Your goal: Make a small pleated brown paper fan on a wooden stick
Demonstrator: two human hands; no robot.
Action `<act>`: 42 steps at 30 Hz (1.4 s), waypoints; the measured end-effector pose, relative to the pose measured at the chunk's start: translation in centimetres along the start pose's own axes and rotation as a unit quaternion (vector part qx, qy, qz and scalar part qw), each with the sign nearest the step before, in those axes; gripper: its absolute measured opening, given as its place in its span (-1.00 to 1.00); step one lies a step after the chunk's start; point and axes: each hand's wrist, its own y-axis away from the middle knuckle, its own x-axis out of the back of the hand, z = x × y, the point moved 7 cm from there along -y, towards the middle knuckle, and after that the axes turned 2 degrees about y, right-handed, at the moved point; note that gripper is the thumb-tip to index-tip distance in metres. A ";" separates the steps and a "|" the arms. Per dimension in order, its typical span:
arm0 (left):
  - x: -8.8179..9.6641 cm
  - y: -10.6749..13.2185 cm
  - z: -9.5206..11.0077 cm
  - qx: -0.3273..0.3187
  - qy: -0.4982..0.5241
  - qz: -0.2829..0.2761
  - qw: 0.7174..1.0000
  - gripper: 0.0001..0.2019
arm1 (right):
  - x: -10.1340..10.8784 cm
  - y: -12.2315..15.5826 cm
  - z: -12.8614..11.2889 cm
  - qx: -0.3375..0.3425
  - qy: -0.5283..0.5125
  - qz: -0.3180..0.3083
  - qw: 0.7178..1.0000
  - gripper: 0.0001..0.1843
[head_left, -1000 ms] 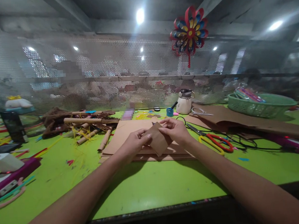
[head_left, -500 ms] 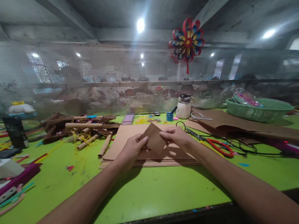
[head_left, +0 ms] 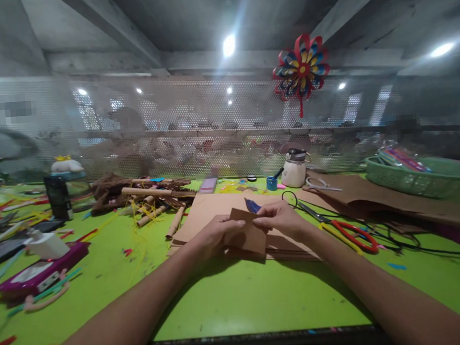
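Note:
A small piece of folded brown paper (head_left: 247, 239) is held above a stack of larger brown sheets (head_left: 212, 205). My left hand (head_left: 216, 234) is closed on its left side, thumb lying across the front. At the upper right edge my right hand (head_left: 282, 218) pinches the paper between thumb and fingers. Just behind that edge shows a dark blue patch with a brown tip (head_left: 252, 205); whether it belongs to the paper I cannot tell. Scissors (head_left: 348, 232) with red and yellow handles lie right of my right hand, blades pointing away.
Brown paper rolls (head_left: 148, 194) and yellow scraps lie at the left. A purple power strip (head_left: 44, 275) and an upright phone (head_left: 58, 197) stand further left. Behind are a blue jar (head_left: 272, 183) and a white flask (head_left: 294, 170). A green basket (head_left: 423, 180) sits at the right.
The brown paper has been turned from a diamond to a squarer position, slightly lower. The blue patch now shows by my right fingers. The whole view has shifted left.

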 end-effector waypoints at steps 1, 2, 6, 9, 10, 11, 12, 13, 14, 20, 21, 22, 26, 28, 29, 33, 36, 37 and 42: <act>-0.2 -0.1 -0.2 0.000 -0.003 -0.013 1.000 -0.66 | -0.5 0.1 0.0 -0.004 0.001 -0.022 1.000 -0.75; -0.2 -0.2 -0.4 0.002 -0.014 -0.014 1.000 -0.64 | -0.8 0.2 -0.1 -0.006 -0.002 -0.037 0.999 -0.74; 0.3 -0.4 0.0 -0.014 -0.059 0.031 0.998 -0.62 | -0.8 0.3 -0.3 0.003 -0.045 -0.013 0.999 -0.72; 0.6 -0.2 0.5 -0.025 -0.044 0.072 0.996 -0.61 | -0.6 0.2 -0.1 0.009 -0.092 0.012 0.996 -0.72; 0.8 -0.1 0.5 -0.017 -0.036 0.087 0.995 -0.59 | -0.6 0.2 -0.1 0.012 -0.101 0.018 0.995 -0.73; 0.9 -0.1 0.4 -0.007 -0.029 0.099 0.995 -0.56 | -0.5 0.2 0.0 0.013 -0.107 0.026 0.994 -0.75; 1.0 -0.1 0.3 0.000 -0.022 0.108 0.994 -0.55 | -0.5 0.2 0.1 0.014 -0.110 0.039 0.993 -0.76; 1.1 -0.1 0.2 -0.002 -0.016 0.113 0.993 -0.54 | -0.4 0.2 0.2 0.014 -0.111 0.054 0.992 -0.76; 1.1 -0.2 0.3 -0.012 -0.008 0.114 0.993 -0.54 | -0.3 0.3 0.2 0.015 -0.108 0.068 0.992 -0.76; 0.7 -0.3 0.3 -0.031 0.032 0.109 0.993 -0.54 | 0.6 0.4 -0.6 0.031 -0.028 0.146 0.988 -0.68; 0.6 -0.2 0.1 -0.016 0.035 0.105 0.994 -0.53 | 0.8 0.4 -0.6 0.027 -0.025 0.161 0.986 -0.68; 0.5 -0.2 -0.1 -0.002 0.038 0.101 0.994 -0.52 | 0.9 0.5 -0.6 0.020 -0.030 0.172 0.984 -0.67; 0.4 -0.4 -0.4 -0.010 0.065 0.072 0.995 -0.54 | -0.2 0.5 -0.2 -0.003 -0.109 0.140 0.984 -0.62; 0.3 -0.6 -0.5 -0.019 0.076 0.053 0.995 -0.54 | -1.2 0.6 -0.2 -0.010 -0.154 0.103 0.983 -0.60; 0.3 -0.6 -0.7 -0.018 0.076 0.049 0.996 -0.54 | -1.5 0.7 -0.3 -0.013 -0.160 0.097 0.982 -0.61; -0.1 -0.5 -0.5 -0.024 0.069 0.041 0.996 -0.55 | -1.0 0.8 -0.6 -0.016 -0.113 0.136 0.984 -0.67; -0.8 -0.4 0.0 -0.042 0.060 0.000 0.997 -0.57 | -0.7 0.6 -0.6 -0.017 -0.104 0.131 0.986 -0.62; -1.0 -0.3 0.0 -0.039 0.054 -0.021 0.998 -0.60 | -0.6 0.5 -0.5 -0.018 -0.097 0.125 0.987 -0.60; -0.7 -0.3 -0.6 -0.006 0.051 -0.054 0.997 -0.66 | 0.4 0.6 -0.8 0.014 0.050 0.132 0.990 -0.57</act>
